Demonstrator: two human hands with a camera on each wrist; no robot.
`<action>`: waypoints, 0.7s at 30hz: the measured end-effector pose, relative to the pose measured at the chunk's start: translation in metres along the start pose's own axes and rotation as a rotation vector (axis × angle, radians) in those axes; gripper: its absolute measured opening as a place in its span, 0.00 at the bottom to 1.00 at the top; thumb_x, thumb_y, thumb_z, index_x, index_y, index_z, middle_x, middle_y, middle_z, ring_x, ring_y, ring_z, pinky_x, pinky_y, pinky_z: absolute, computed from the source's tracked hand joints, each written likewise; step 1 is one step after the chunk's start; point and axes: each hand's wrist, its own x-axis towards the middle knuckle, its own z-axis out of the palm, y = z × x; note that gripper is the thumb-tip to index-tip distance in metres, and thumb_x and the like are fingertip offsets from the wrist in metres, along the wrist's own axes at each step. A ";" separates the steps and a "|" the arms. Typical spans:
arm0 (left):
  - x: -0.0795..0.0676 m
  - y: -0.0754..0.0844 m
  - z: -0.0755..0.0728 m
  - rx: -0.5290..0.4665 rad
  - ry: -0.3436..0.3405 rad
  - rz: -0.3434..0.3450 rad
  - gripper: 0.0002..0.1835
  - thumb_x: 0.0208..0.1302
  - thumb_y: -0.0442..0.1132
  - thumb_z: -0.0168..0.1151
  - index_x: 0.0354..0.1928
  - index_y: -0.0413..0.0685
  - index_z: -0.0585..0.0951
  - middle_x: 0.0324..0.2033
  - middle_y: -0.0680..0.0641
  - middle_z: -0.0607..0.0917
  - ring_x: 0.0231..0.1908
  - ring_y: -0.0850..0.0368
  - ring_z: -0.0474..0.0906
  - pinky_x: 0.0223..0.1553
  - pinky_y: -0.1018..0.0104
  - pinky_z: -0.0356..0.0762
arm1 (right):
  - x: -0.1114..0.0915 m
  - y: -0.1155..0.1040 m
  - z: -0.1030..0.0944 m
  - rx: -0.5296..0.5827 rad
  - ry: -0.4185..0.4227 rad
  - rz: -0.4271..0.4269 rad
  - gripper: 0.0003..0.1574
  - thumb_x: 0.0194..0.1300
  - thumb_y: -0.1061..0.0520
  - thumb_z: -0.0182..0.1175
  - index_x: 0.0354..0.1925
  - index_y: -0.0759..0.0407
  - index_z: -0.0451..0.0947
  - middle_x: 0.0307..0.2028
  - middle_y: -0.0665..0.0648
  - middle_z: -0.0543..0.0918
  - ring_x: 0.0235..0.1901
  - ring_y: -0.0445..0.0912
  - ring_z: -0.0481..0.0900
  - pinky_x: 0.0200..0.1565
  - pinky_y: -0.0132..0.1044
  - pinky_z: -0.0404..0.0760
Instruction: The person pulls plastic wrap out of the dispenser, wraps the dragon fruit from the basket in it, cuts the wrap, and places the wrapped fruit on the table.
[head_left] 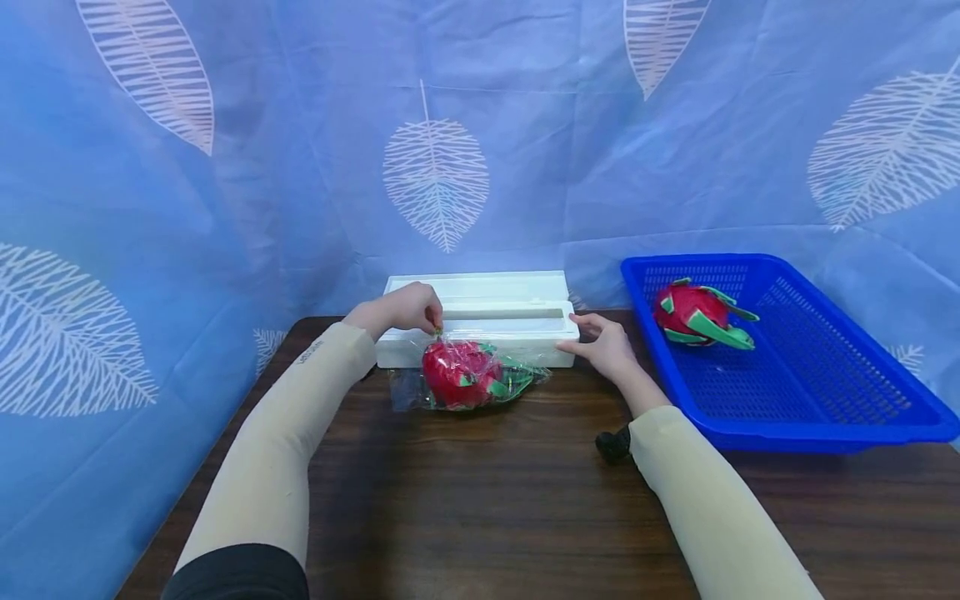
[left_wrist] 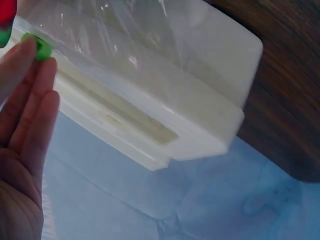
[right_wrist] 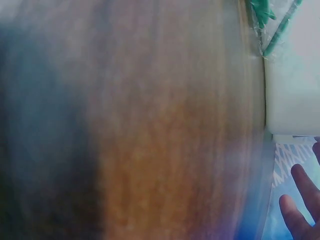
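A long white cling film box (head_left: 480,354) stands at the back of the table with its lid raised. My left hand (head_left: 401,310) pinches a small green slide cutter (left_wrist: 43,49) at the box's front upper edge. In front of the box lies a red dragon fruit (head_left: 457,377) with green scales, under clear cling film (left_wrist: 132,62). Film spreads over the box in the left wrist view. At the box's right end, my right hand (head_left: 603,348) holds the corner, thumb on the front face. Only some right fingertips (right_wrist: 306,175) show in the right wrist view.
On the right stands a blue plastic basket (head_left: 750,433) holding another dragon fruit (head_left: 693,315). The brown wooden table (head_left: 480,508) extends towards me. Behind everything hangs a blue cloth (head_left: 525,183) with white leaf prints.
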 end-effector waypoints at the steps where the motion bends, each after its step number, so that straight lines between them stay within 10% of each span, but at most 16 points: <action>1: -0.002 -0.002 0.000 0.000 0.006 -0.012 0.04 0.58 0.27 0.68 0.30 0.41 0.87 0.29 0.48 0.86 0.33 0.54 0.83 0.40 0.61 0.81 | 0.000 0.000 0.000 0.001 -0.002 0.003 0.44 0.55 0.45 0.73 0.65 0.59 0.71 0.63 0.65 0.72 0.64 0.58 0.67 0.58 0.53 0.72; 21: -0.036 -0.029 -0.001 0.024 0.027 -0.034 0.04 0.59 0.26 0.66 0.31 0.41 0.87 0.30 0.46 0.85 0.34 0.53 0.82 0.40 0.58 0.81 | 0.001 -0.004 0.008 0.012 -0.014 0.004 0.41 0.56 0.47 0.72 0.64 0.58 0.72 0.64 0.63 0.72 0.64 0.56 0.67 0.59 0.52 0.71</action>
